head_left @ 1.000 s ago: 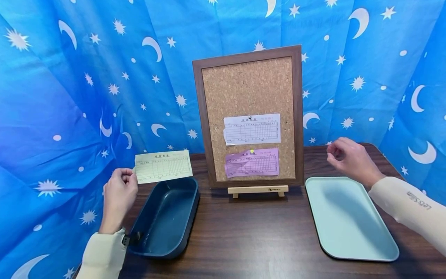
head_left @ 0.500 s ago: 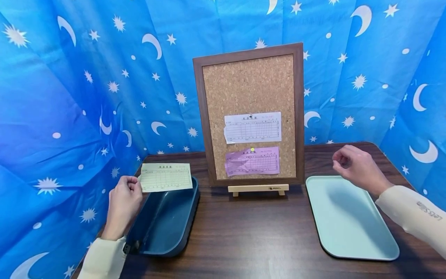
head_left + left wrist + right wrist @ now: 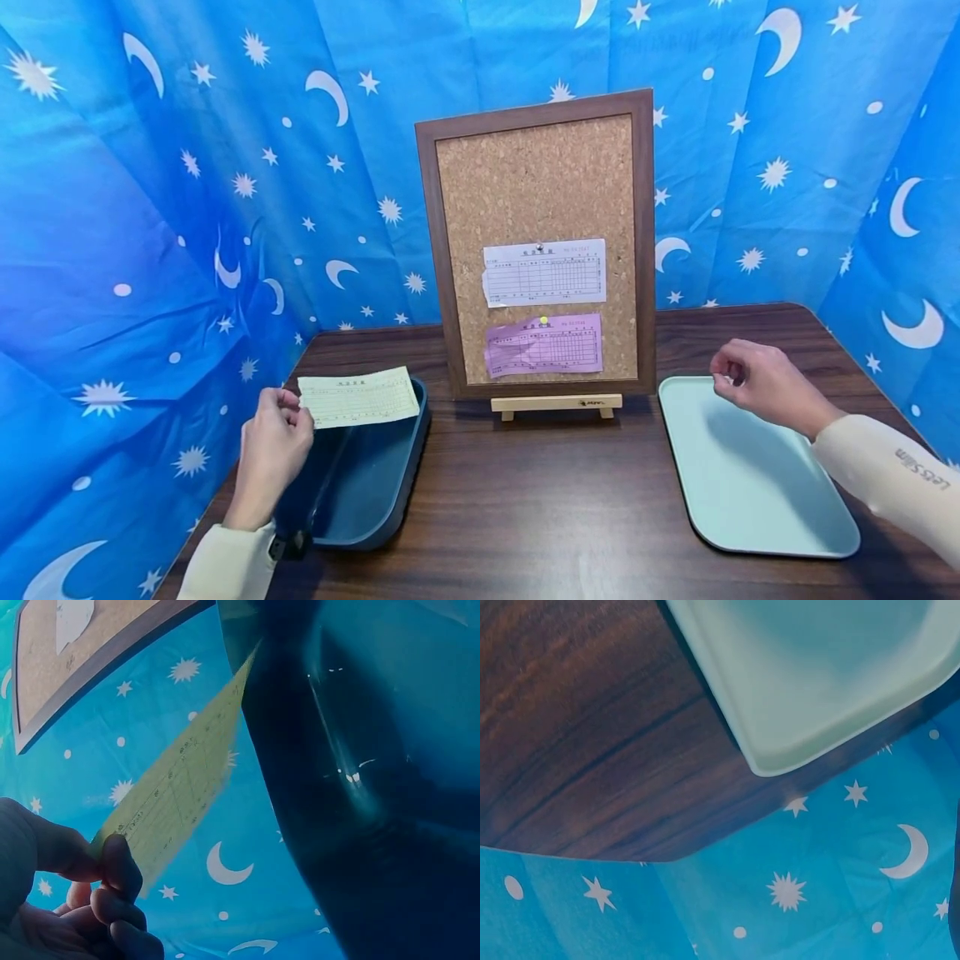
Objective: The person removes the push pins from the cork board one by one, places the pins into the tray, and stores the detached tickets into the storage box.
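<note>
My left hand [image 3: 272, 454] pinches the left end of a pale yellow receipt slip [image 3: 365, 398], which reaches over the far part of a dark blue bin [image 3: 360, 492]. In the left wrist view the slip [image 3: 176, 787] slants up from thumb and fingers toward the bin's wall. Above the far part of a mint-green tray [image 3: 780, 500] is my right hand [image 3: 772, 385], fingers curled and thumb brought to the index finger. I cannot tell whether something small sits between those fingertips. The right wrist view shows the tray's corner [image 3: 802, 712], but not the hand.
A framed corkboard [image 3: 532, 183] leans on a small wooden easel [image 3: 557, 405]. Pinned to it are a white slip [image 3: 545, 279] and, below, a creased purple slip [image 3: 543, 354]. A blue star-and-moon curtain [image 3: 360, 183] surrounds the brown wood-grain table [image 3: 517, 517].
My left hand has lowered and moved slightly right, bringing the yellow slip down over the bin and tilting it flatter. My right hand has sunk toward the tray.
</note>
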The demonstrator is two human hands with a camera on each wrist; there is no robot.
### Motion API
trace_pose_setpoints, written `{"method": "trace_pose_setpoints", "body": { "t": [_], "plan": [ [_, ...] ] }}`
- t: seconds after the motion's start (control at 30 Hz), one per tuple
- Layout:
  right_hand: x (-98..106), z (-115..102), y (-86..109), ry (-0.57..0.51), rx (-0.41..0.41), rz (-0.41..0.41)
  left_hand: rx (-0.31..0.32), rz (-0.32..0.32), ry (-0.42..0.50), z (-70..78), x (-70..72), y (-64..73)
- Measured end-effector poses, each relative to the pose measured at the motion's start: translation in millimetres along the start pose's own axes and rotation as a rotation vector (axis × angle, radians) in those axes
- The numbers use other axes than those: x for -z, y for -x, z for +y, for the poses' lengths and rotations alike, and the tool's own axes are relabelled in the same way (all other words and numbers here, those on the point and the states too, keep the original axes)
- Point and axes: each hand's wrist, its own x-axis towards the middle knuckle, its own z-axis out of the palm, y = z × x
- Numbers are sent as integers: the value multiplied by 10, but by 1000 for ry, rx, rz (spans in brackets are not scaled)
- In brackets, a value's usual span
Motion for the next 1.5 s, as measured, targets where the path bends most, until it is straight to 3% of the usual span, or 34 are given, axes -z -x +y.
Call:
{"method": "trace_pose_setpoints", "body": {
  "t": [0.3,0.57,0.8,1.17,1.5],
  "plan": [
    [-81,59,83,-39,-48,-140,-33,-26,-59,25,22,66],
    [-166,73,137,-71,-63,-203,-8,-123,-84,28,58,110],
    [-197,39,177,-108,-41,-219,-4,-245,-119,31,80,171],
    [-214,54,213,-88,5,-227,-75,-273,-226,57,13,248],
    [-266,37,232,-128,38,-265,-49,-438,-318,101,-28,300]
  ]
}}
